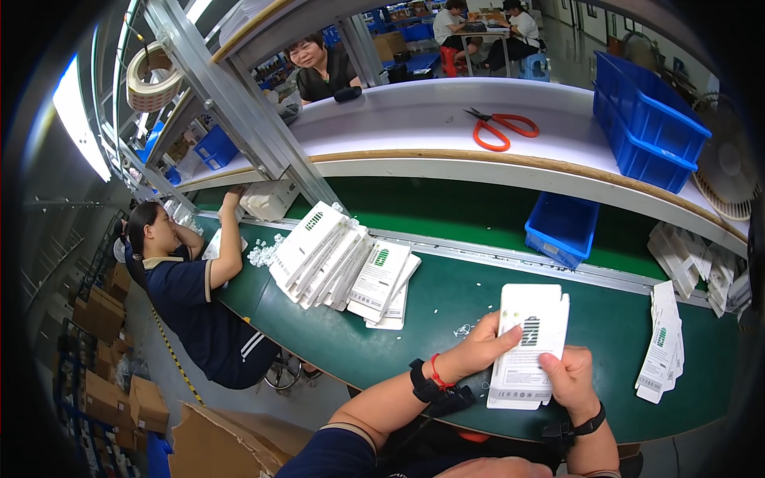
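Above the near edge of the green bench I hold a flat white carton [519,379] with a green battery picture on its face. My left hand [480,349] grips its left edge, thumb on the front. On the right edge my right hand [572,378] is closed, its thumb also pressed on the face. Whether more than one carton is in my grasp I cannot tell. A leaning pile of similar flat cartons [315,251] lies to the left, with a few more cartons [381,279] against it. Another small stack of cartons [660,344] rests at the right.
Small clear plastic pieces [264,252] lie beside the pile. A blue bin [562,227] stands beyond the metal rail. The shelf above bears red-handled cutters [502,129] and stacked blue bins [645,127]. A co-worker [187,275] works at the left; an opened cardboard box [219,446] stands below.
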A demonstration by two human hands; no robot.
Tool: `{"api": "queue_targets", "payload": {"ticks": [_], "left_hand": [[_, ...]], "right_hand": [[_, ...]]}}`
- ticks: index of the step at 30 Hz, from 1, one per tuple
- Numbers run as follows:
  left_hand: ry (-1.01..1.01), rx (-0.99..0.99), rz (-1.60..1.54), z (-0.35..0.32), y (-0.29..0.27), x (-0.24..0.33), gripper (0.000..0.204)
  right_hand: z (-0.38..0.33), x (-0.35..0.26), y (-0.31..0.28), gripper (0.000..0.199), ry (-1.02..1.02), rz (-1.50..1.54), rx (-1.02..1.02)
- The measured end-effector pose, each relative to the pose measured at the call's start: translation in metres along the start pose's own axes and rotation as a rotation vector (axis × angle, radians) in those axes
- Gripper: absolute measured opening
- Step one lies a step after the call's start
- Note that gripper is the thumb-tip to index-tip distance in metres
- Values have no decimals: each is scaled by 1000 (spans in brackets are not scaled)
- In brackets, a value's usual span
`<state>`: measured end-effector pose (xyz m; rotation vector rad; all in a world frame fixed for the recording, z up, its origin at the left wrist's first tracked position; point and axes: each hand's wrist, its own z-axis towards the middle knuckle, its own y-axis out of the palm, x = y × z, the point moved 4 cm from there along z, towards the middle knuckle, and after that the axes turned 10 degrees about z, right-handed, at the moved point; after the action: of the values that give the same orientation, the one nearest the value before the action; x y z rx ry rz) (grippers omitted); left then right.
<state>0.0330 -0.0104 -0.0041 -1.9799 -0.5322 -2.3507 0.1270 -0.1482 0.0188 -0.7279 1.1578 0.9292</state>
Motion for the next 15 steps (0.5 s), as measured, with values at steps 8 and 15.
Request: {"api": "queue_targets", "payload": {"ticks": [8, 15], "left_hand": [[62, -31, 379, 1, 5, 7, 51], [162, -87, 392, -1, 5, 14, 42]], "right_hand": [[0, 12, -9, 27, -2, 103, 197], [-1, 12, -4, 28, 21, 113, 158]]}}
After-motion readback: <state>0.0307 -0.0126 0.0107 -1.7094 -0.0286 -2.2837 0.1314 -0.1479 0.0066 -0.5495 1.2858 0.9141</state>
